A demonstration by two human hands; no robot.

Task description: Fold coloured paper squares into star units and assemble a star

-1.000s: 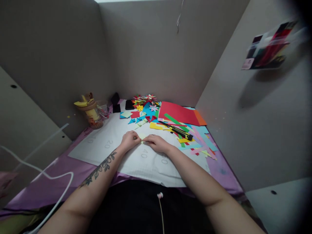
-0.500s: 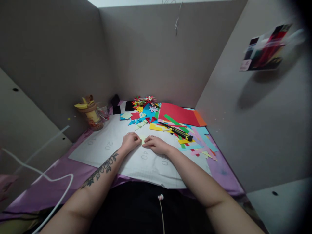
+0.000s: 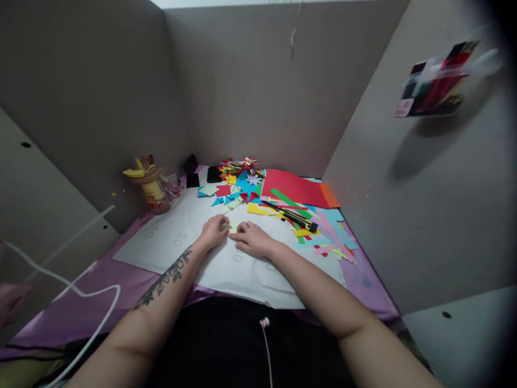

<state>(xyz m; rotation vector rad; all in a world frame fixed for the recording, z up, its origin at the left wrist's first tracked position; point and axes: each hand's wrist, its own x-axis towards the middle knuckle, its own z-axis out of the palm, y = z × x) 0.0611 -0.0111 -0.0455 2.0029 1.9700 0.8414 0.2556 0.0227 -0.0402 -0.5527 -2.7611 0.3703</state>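
Both my hands rest together on a white cutting mat (image 3: 173,242) over a purple cloth. My left hand (image 3: 214,233) is curled, its fingertips pinching a small pale yellow-green paper piece (image 3: 233,227). My right hand (image 3: 253,240) lies beside it with bent fingers pressing the same paper piece from the right. The paper is mostly hidden between the fingers. A tattoo runs along my left forearm.
Behind the hands lie coloured paper scraps (image 3: 230,196), folded paper stars (image 3: 238,167), a red sheet (image 3: 294,187), and a black and yellow utility knife (image 3: 297,216). A jar with a yellow lid (image 3: 151,186) stands at the left. Grey partition walls enclose the desk. A white cable (image 3: 81,291) crosses lower left.
Both hands have shifted slightly to the left and further from me on the mat while keeping the small paper piece between them. The view has tilted a little.
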